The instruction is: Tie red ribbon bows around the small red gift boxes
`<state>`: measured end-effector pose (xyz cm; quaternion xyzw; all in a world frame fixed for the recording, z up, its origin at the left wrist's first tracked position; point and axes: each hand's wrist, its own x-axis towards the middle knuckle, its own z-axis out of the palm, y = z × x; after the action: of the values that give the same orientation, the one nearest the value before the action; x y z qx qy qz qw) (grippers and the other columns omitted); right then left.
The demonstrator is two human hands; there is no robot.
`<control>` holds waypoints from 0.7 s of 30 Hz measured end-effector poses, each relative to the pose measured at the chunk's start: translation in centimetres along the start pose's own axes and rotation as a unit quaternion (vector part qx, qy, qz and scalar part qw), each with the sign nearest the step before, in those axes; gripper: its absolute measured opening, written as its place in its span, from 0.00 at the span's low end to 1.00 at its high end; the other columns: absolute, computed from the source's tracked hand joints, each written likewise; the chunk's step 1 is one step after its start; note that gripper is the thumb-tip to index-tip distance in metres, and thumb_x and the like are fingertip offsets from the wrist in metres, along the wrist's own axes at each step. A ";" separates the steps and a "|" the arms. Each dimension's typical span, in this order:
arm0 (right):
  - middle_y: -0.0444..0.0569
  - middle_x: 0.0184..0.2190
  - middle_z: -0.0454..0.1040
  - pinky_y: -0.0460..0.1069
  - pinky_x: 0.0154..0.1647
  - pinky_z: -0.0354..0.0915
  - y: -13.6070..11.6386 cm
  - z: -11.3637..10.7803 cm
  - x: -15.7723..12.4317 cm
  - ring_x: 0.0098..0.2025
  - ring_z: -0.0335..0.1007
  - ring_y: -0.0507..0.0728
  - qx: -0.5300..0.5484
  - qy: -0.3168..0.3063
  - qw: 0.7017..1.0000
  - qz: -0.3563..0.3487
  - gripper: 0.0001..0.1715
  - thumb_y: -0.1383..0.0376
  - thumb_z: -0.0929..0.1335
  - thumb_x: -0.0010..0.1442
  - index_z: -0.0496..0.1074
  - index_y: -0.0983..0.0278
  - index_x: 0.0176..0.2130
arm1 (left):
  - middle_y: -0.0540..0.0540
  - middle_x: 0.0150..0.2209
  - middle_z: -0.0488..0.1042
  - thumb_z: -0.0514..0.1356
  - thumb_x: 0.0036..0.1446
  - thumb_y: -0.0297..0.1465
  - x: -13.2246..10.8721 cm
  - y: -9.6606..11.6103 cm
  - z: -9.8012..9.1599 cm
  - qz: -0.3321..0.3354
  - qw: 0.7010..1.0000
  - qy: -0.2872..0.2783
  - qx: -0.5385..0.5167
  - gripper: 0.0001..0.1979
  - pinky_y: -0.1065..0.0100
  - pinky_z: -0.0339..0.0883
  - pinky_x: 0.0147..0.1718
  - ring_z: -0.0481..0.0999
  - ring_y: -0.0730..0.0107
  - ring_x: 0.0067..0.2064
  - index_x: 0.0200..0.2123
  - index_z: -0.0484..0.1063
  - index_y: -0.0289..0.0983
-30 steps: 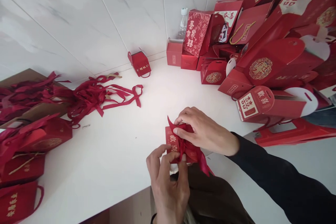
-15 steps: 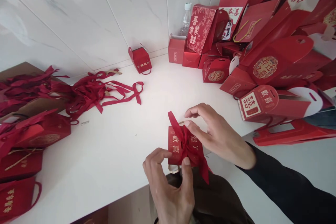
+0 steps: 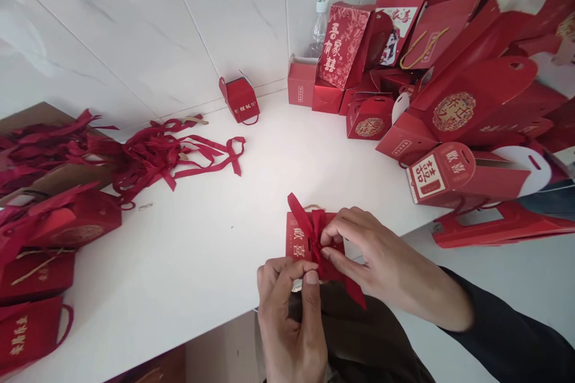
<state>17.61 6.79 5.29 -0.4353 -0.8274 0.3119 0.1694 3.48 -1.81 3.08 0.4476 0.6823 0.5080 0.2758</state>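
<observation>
There's the white tabletop, red gift boxes crowding its right end, loose ribbons tangled by the back edge! And at the near edge, left hand and right hand work the gold-lettered gift box, both pinching its red ribbon bow.
</observation>
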 end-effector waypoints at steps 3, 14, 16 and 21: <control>0.46 0.38 0.72 0.55 0.44 0.63 0.1 0.2 0.2 0.41 0.67 0.58 0.014 0.004 1.000 0.006 0.07 0.71 0.67 0.67 0.66 0.59 0.37 | 0.47 0.38 0.71 0.58 0.64 0.34 0.3 0.0 -0.2 0.040 0.997 0.002 0.062 0.04 0.61 0.63 0.40 0.69 0.62 0.42 0.39 0.72 0.42; 0.45 0.37 0.72 0.55 0.46 0.64 -0.3 -0.3 0.6 0.39 0.67 0.57 0.036 0.017 0.999 0.030 0.04 0.66 0.65 0.70 0.67 0.59 0.40 | 0.47 0.37 0.71 0.57 0.66 0.30 1.9 -1.0 0.0 0.085 0.989 -0.023 0.122 0.05 0.64 0.67 0.34 0.69 0.65 0.39 0.36 0.72 0.42; 0.46 0.38 0.73 0.56 0.48 0.64 -0.1 -0.5 1.6 0.41 0.69 0.57 0.044 0.044 0.998 0.029 0.06 0.61 0.64 0.71 0.68 0.59 0.41 | 0.47 0.37 0.71 0.58 0.65 0.30 1.8 -1.0 -0.1 0.095 0.987 -0.023 0.128 0.05 0.64 0.67 0.34 0.69 0.65 0.39 0.36 0.72 0.42; 0.51 0.41 0.74 0.60 0.52 0.62 0.8 -0.4 5.2 0.46 0.69 0.62 -0.008 0.028 0.999 0.022 0.12 0.56 0.69 0.66 0.73 0.62 0.41 | 0.46 0.38 0.70 0.58 0.65 0.30 1.7 -1.3 0.1 0.101 0.986 -0.020 0.132 0.04 0.64 0.68 0.36 0.68 0.63 0.41 0.36 0.72 0.42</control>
<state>15.44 11.58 5.10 -0.4631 -0.8151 0.2963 0.1823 2.41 -0.36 1.94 0.5568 0.6891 0.4294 0.1755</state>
